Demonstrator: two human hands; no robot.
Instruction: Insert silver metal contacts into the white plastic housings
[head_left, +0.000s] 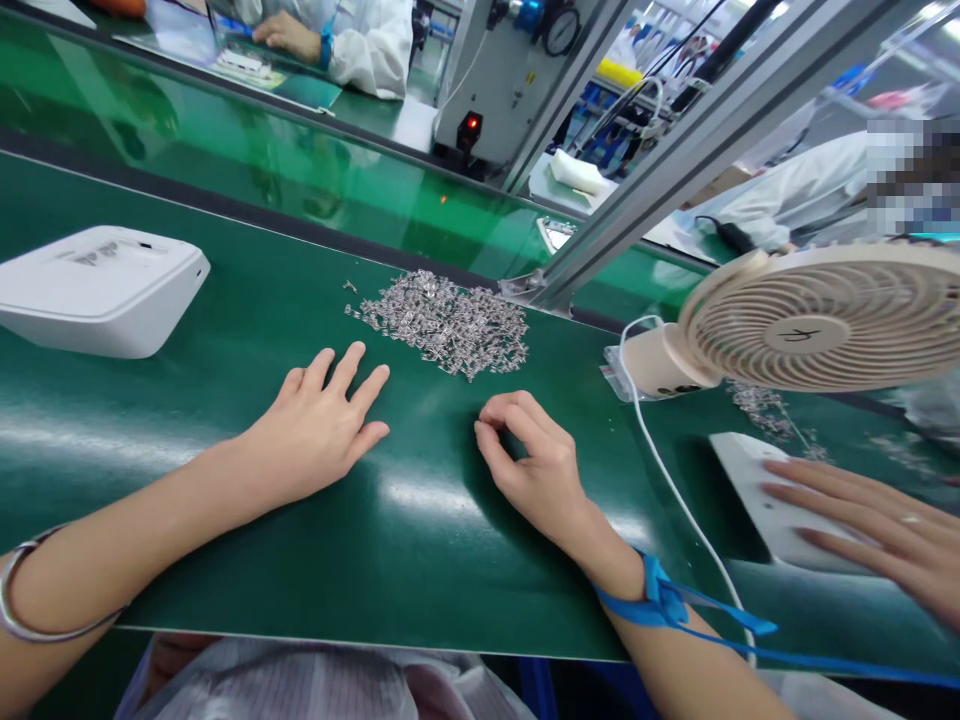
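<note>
My left hand (319,425) is spread over the green work surface (315,570), palm down, with nothing in its fingers. To its right, my right hand (536,460) has thumb and index finger pinched together; whatever is between the tips, if anything, is too small or hidden. Just beyond both hands lies a loose pile of small shiny metal parts (450,320), which neither hand touches. A white plastic device (105,290) with sloping sides sits at the far left, apart from my left hand. A blue wrist strap (652,595) circles my right wrist.
A beige fan (810,335) with a white cable (675,480) stands to the right. Beyond it a co-worker's hand (870,520) rests on a white housing (750,490). A metal post (637,170) rises behind the pile. Across the green conveyor (300,190), another person's hand (289,38) shows.
</note>
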